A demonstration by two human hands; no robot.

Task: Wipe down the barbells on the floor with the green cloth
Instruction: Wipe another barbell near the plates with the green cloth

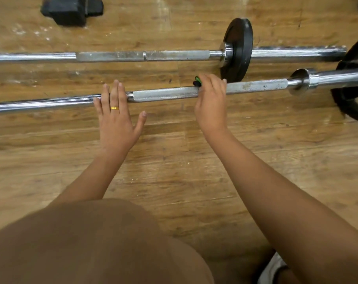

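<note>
The near barbell (163, 94) is pressed by the left hand (116, 121), fingers laid straight and flat across its smooth shaft. The green cloth (197, 80) is held against the knurled part by the right hand (211, 101), fingers curled over it, with only a scrap shown at the fingertips. The far barbell (112, 56) is set parallel, nearer the far edge of the floor (174, 171).

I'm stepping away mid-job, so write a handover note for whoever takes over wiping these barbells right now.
The left hand lies flat, fingers straight, on the near barbell.
The right hand curls over its knurled section, holding the green cloth, mostly hidden.
The far barbell, carrying a black plate, lies beyond, untouched.
Done: cannot tell how much is wiped.
Left: finish the near barbell, then the far barbell, whose knurling shows pale marks.
</note>
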